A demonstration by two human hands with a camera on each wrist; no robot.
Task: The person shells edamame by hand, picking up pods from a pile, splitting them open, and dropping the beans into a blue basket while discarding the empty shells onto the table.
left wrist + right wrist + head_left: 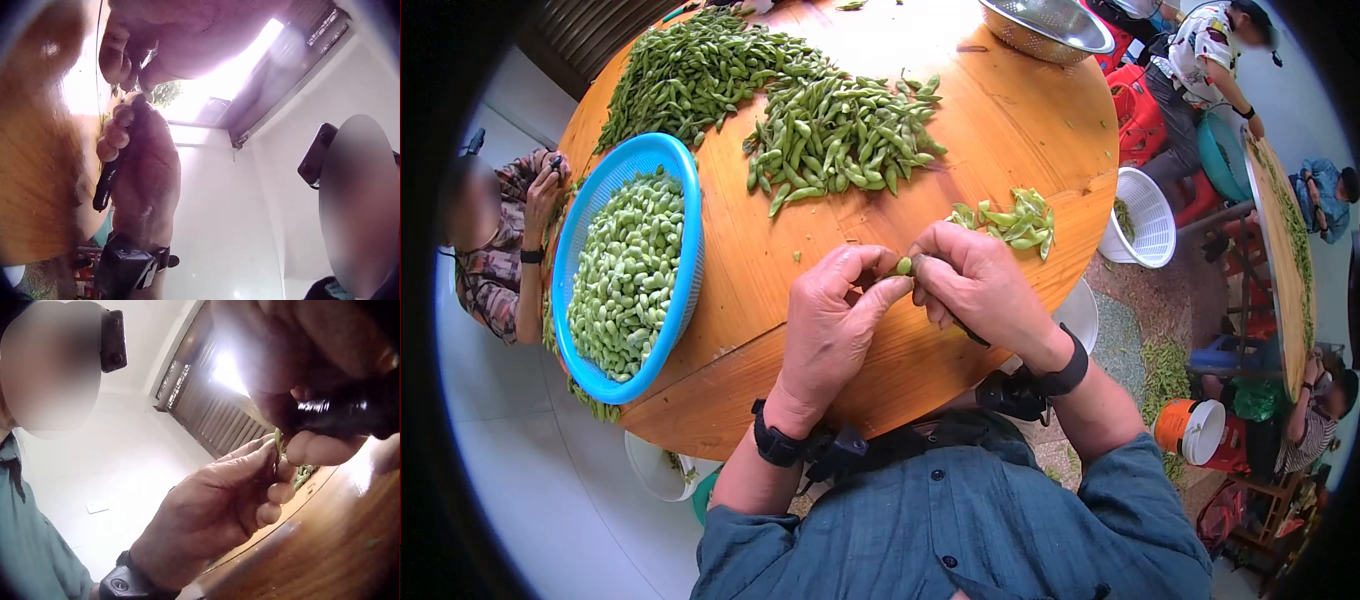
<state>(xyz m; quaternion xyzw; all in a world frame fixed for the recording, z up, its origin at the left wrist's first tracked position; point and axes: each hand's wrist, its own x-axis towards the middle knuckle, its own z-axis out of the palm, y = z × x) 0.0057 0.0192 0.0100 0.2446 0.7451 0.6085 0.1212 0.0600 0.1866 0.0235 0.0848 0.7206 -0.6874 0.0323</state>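
Close over the front of the round wooden table [745,300], my left hand [837,310] pinches a small green bean pod [904,266] between thumb and fingers. My right hand [980,290] meets it there and grips a tool by its glossy black handle [337,412]; the working end is hidden by the fingers. The handle's butt [103,195] pokes out below the right fist in the left wrist view. Just beyond the right hand lies a small heap of opened pods [1025,222]. To the left stands a blue basket [690,255] full of shelled green beans [625,275].
Two large heaps of whole pods [840,140] cover the far side. A metal colander [1050,35] stands at the back right edge. Below the table's right edge is a white basket [1145,215]. A person [500,240] sits at the left; others work at another table [1275,270].
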